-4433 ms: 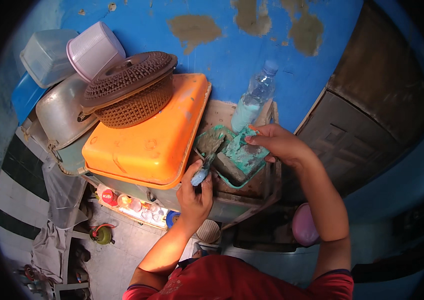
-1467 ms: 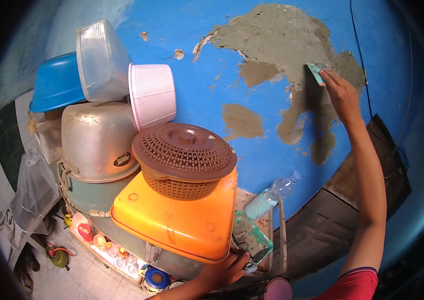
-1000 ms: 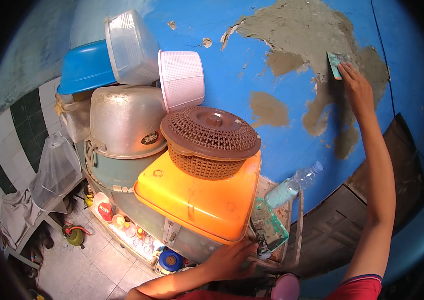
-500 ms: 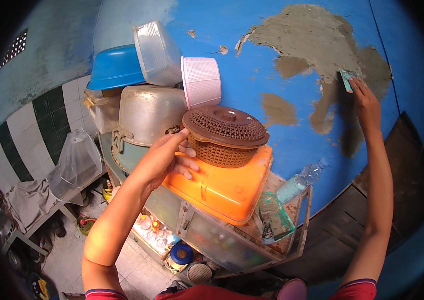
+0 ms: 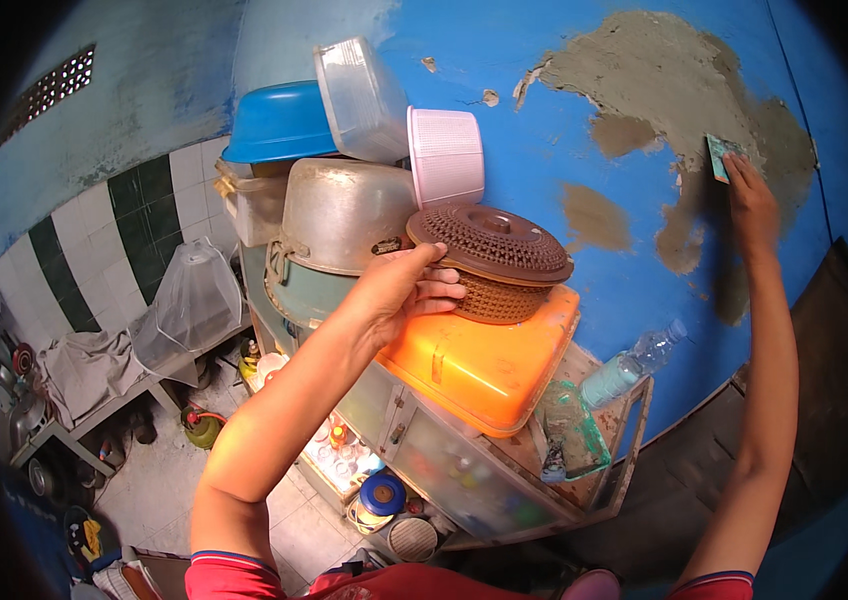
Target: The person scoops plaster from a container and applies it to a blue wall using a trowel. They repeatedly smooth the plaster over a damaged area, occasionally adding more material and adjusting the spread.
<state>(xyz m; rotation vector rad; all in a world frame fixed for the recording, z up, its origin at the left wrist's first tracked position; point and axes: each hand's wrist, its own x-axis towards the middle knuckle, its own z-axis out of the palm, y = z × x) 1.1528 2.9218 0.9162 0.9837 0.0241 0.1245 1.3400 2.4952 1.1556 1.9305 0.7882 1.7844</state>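
At the upper right of the frame, the fingers of the right hand [image 5: 754, 208] covered one corner of the green scraper [image 5: 717, 157], and I couldn't see where the thumb sat. Near the centre, the left hand [image 5: 402, 290] hid the left end of the brown basket [image 5: 504, 297], its hold there unclear to me. Lower down, the contents of the cabinet [image 5: 444, 465] blurred behind a cloudy pane [image 5: 496, 500], while the bottom edge cut off the red shirt [image 5: 389, 587].
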